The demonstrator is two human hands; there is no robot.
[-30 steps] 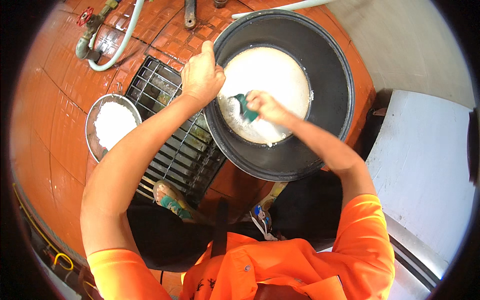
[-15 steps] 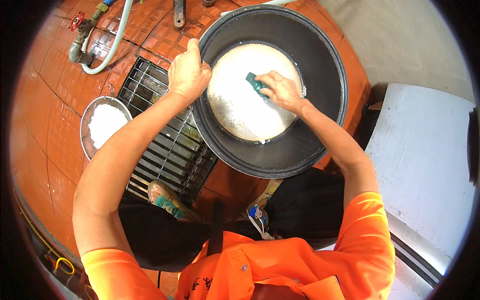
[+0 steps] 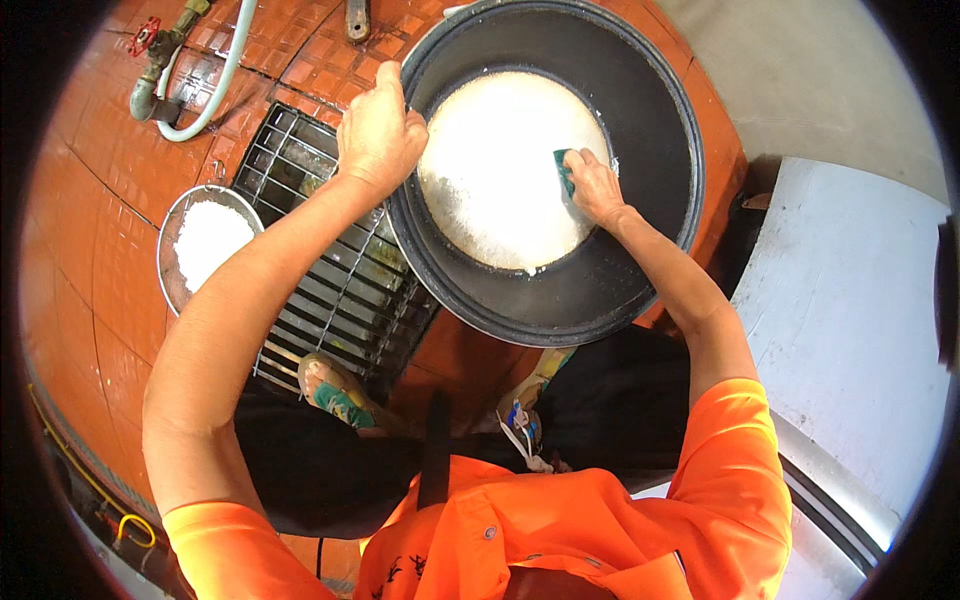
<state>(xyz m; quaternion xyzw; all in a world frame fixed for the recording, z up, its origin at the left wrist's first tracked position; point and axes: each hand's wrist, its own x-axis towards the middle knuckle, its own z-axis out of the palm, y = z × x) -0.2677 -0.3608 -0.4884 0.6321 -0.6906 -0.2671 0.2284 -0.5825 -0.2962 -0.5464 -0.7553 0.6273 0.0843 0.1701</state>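
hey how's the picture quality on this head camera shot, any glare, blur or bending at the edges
Head view: sharp at the centre, no motion blur on the right hand or the left hand; the suds in the big black pan are overexposed to flat white; strong fisheye bends the floor grate and tile lines, with a black vignette around the rim.

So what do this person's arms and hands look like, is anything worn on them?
Both arms are bare from the hands up to the shoulders, where short bright orange shirt sleeves begin. The left hand and right hand wear no gloves, and no rings, watch or bands show. The orange shirt has small buttons down the front.
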